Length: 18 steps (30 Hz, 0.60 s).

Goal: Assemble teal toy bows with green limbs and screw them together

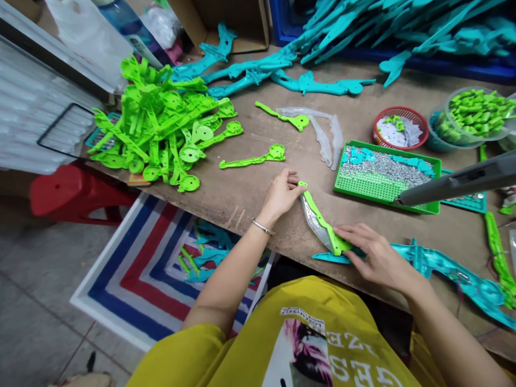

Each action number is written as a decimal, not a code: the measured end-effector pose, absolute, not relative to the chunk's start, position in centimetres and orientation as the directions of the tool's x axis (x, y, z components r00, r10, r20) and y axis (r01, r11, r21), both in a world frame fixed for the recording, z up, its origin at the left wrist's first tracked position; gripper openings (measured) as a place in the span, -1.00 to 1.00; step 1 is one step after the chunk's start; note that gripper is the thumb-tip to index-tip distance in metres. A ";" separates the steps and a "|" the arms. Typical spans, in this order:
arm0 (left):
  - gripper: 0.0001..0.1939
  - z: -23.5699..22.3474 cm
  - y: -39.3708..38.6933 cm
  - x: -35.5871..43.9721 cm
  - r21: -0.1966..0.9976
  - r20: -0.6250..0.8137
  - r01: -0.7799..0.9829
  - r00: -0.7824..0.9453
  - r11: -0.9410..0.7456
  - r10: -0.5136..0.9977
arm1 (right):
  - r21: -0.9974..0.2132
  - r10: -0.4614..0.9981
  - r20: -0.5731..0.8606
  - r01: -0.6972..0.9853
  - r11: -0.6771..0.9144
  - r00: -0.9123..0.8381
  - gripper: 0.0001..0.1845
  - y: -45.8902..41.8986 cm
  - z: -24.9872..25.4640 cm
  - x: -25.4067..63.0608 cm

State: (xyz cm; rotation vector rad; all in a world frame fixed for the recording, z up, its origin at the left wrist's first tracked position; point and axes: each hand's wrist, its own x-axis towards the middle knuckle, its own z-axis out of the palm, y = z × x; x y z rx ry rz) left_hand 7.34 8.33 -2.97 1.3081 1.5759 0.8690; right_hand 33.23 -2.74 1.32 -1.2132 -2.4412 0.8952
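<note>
My left hand (283, 194) pinches the narrow far end of a lime-green plastic piece (320, 215). A clear curved plastic blade (313, 221) lies along that piece's left side. On the wide near end, my right hand (373, 252) grips the same green piece between thumb and fingers. Under and beside my right hand is a long turquoise plastic part (439, 260), partly hidden by the hand. Farther up the table lie a loose green piece (258, 159), another green piece (299, 121) and clear curved blades (331, 134).
A heap of green pieces (161, 123) covers the left side. A green basket (346, 188) holds screws and small turquoise parts, with a grey electric screwdriver (459, 180) over it. Behind it stand a red basket (377, 137) and a clear tub (443, 131). Turquoise parts (363, 27) pile up at the back.
</note>
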 end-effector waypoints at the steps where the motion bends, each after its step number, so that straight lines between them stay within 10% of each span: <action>1: -0.53 -3.1 8.3 7.4 0.915 -0.194 0.350 -0.057 0.202 0.979 | -0.637 0.792 -0.031 0.623 0.455 -0.610 -0.48 -2.7 1.3 33.2; 18: -0.59 -3.8 8.0 7.8 0.931 -0.190 0.297 -0.105 0.213 0.976 | -0.758 0.836 -0.364 0.653 -0.008 -0.412 -0.59 0.2 0.2 32.0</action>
